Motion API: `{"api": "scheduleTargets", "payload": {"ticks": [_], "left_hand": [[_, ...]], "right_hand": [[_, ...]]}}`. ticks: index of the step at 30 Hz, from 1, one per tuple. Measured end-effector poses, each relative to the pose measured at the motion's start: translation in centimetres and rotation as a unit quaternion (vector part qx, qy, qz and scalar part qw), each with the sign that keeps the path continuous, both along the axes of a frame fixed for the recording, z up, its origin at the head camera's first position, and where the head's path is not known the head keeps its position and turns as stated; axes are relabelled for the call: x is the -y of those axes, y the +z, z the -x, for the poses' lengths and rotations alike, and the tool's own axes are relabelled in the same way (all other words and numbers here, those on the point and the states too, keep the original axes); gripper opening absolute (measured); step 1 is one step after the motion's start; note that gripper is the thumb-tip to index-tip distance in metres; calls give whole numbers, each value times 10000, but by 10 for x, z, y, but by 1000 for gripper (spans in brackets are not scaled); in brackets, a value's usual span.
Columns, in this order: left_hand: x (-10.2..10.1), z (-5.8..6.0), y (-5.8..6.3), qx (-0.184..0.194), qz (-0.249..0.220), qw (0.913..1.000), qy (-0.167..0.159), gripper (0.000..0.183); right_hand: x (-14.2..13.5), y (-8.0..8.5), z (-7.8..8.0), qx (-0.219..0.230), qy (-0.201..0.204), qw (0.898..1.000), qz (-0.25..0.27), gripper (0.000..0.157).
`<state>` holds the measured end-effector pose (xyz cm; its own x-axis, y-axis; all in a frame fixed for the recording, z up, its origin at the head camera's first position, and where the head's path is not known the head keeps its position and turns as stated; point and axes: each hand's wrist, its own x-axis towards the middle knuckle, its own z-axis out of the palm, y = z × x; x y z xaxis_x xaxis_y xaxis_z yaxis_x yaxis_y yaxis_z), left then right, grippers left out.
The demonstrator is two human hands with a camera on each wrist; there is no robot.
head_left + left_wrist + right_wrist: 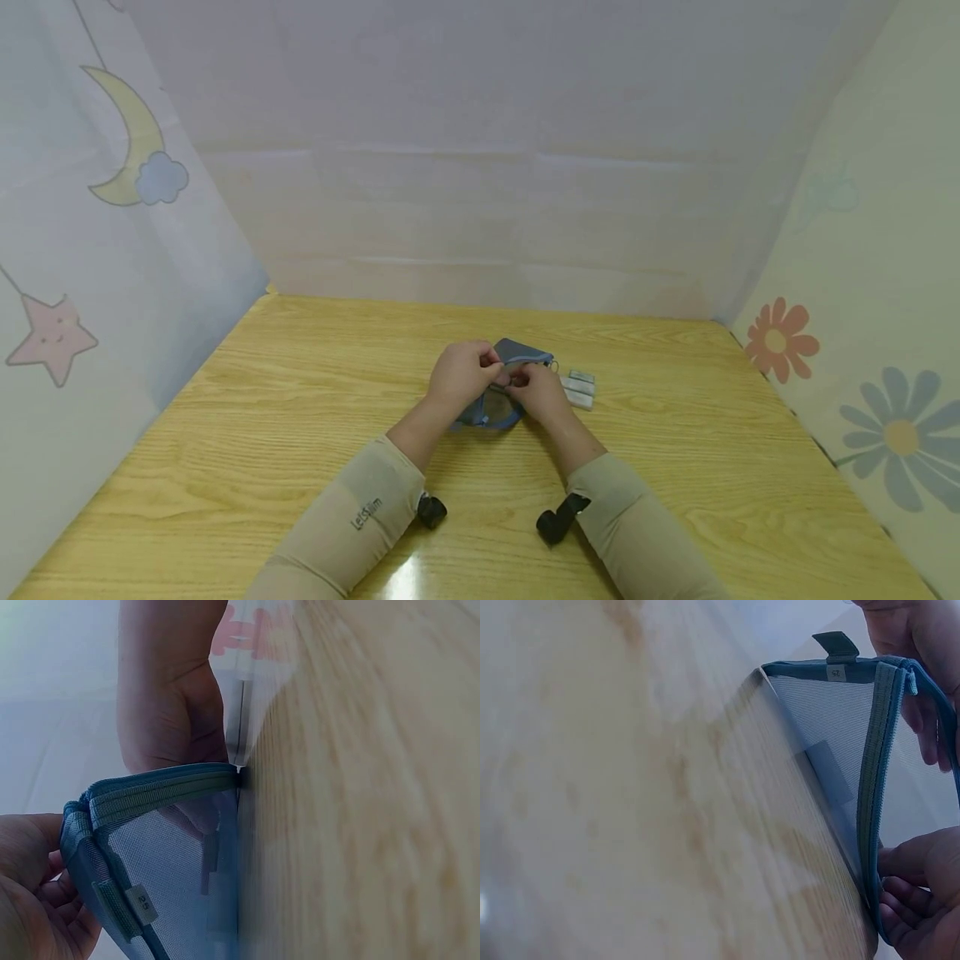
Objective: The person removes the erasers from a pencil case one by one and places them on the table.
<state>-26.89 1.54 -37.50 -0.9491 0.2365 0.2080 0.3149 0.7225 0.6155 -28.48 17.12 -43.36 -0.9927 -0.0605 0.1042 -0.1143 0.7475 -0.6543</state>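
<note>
A blue mesh zip pouch (525,354) sits on the wooden table, its zipped mouth spread apart. My left hand (467,371) pinches one rim of the mouth between thumb and fingers; the left wrist view shows this hand (34,892) at the pouch's corner, near a small white size tag (141,903). With curled fingers and thumb, my right hand (542,392) grips the other zip edge (870,795), low down in the right wrist view. Through the mesh a greyish rectangle (829,772) shows; what it is I cannot tell.
Several small pale, box-like pieces (579,398) lie on the table just right of my right hand. A printed cloth or paper wall (480,208) stands behind the table (300,400), with more on both sides. Black wrist cameras (557,523) are strapped at both sleeves.
</note>
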Motion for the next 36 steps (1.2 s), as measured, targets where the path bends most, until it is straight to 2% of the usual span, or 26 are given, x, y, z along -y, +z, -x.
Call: {"api": "scheduleTargets", "payload": {"ticks": [15, 36], "left_hand": [[0, 1, -1, -25, -4, 10000, 20, 8], [-2, 4, 1, -68, -125, 9993, 354, 8]], "right_hand": [[1, -4, 3, -151, 31, 9998, -98, 19], [0, -6, 3, 77, -14, 9999, 138, 21]]}}
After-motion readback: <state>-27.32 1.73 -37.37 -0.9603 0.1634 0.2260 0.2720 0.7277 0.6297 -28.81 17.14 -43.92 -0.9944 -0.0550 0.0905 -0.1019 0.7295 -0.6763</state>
